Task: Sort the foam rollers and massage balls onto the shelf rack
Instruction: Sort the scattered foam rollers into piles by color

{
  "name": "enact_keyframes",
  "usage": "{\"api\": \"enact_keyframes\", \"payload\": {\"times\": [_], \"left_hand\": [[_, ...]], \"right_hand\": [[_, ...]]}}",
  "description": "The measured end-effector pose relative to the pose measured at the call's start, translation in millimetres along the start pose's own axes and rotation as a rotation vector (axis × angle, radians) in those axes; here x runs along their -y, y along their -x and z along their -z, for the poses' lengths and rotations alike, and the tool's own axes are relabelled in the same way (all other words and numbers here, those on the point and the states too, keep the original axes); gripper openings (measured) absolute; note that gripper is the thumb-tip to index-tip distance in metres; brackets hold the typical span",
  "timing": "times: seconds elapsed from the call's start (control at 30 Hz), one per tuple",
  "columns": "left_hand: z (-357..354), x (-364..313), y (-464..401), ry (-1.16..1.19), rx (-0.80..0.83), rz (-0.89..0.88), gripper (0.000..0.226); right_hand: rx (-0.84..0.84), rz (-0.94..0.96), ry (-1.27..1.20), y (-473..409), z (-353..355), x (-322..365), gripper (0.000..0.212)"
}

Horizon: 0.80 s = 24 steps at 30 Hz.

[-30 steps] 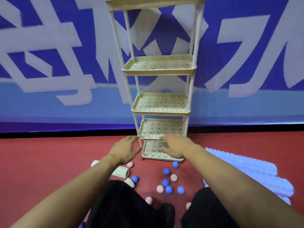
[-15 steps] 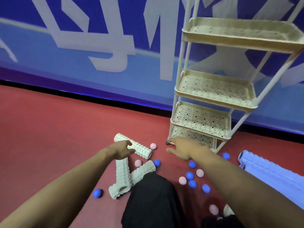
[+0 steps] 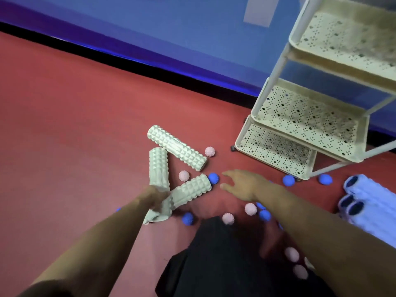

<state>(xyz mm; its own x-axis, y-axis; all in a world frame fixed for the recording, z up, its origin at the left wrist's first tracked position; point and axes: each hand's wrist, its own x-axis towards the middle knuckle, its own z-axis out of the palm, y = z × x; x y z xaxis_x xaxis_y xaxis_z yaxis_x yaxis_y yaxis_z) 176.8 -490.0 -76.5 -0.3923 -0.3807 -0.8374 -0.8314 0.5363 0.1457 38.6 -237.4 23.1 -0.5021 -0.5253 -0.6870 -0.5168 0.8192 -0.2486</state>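
Observation:
Three pale green ridged foam rollers lie on the red floor: a far one (image 3: 176, 147), a middle one (image 3: 158, 166) and a near one (image 3: 190, 191). My left hand (image 3: 157, 199) is blurred and wraps the near end of the middle roller. My right hand (image 3: 242, 185) hovers open, fingers spread toward a blue spiky ball (image 3: 213, 179). More blue balls (image 3: 288, 180) and pink balls (image 3: 209, 151) are scattered around. The cream tiered shelf rack (image 3: 252, 113) stands at the right with bare trays.
Light blue foam rollers (image 3: 368, 202) lie stacked at the right edge. A blue banner wall (image 3: 171, 28) with a black baseboard runs behind. My dark-trousered legs (image 3: 225, 264) fill the bottom middle, with pink balls (image 3: 291, 254) beside them.
The view swung down and left. My left hand went from the far roller to the middle roller's near end. My right hand left the rack's base and moved left toward the blue ball.

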Motion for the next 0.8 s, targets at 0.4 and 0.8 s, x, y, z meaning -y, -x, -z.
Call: {"api": "enact_keyframes", "payload": {"times": [0.4, 0.8], "left_hand": [[26, 15, 27, 0.362, -0.047, 0.105, 0.064], [145, -76, 240, -0.618, -0.450, -0.514, 0.071]], "right_hand": [[-0.066, 0.010, -0.036, 29, 6, -4, 0.056], [-0.396, 0.083, -0.047, 178, 102, 6, 0.073]]}}
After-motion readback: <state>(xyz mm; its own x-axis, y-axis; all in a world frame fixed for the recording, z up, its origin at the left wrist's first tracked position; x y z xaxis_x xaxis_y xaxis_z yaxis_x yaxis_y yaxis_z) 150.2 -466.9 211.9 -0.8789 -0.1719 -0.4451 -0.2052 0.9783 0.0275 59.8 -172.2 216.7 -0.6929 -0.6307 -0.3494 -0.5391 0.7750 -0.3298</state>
